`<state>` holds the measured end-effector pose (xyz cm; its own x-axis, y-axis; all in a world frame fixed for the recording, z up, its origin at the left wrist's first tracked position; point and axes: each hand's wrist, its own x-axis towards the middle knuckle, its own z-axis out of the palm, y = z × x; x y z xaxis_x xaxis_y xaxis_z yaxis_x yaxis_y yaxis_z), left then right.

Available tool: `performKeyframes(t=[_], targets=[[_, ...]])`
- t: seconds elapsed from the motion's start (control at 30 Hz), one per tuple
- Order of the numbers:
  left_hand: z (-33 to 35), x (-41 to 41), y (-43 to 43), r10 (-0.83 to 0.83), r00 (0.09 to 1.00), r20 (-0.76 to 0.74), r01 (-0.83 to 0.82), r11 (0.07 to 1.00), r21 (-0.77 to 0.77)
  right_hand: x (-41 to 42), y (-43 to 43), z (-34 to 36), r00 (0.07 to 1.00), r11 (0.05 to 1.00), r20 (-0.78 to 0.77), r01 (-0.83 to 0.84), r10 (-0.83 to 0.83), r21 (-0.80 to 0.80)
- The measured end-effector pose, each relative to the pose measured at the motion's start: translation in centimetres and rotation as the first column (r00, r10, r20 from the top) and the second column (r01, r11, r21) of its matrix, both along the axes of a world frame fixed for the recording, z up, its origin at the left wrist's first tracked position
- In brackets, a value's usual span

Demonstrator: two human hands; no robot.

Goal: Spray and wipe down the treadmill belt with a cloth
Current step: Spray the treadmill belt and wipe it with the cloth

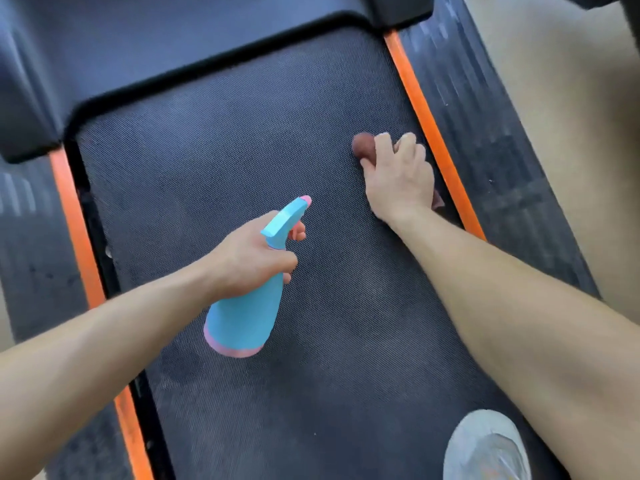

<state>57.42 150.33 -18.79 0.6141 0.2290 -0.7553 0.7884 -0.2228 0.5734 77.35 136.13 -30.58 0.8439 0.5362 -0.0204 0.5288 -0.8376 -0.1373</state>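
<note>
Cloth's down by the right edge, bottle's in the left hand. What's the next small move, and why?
Probably sweep the cloth leftward across the belt. The right hand grips it against the belt beside the right orange strip, so most of the width lies to its left. The left hand holds the spray bottle raised, clear.

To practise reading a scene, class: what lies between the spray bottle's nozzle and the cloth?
Nothing but bare belt. In the head view, the bottle in the left hand points toward the cloth under the right hand, with only belt between.
</note>
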Motion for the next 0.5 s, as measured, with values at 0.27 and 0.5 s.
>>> performKeyframes(t=[0.27, 0.5], targets=[[1.9, 0.2, 0.0, -0.002, 1.000, 0.020, 0.001, 1.000, 0.022, -10.5, -10.9, 0.3, 0.998, 0.996, -0.001, -0.064, 0.064, -0.056], [0.4, -0.9, -0.5, -0.004, 1.000, 0.009, 0.004, 1.000, -0.002, -1.1, 0.3, 0.7, 0.996, 0.995, -0.018, 0.092, -0.093, -0.041]])
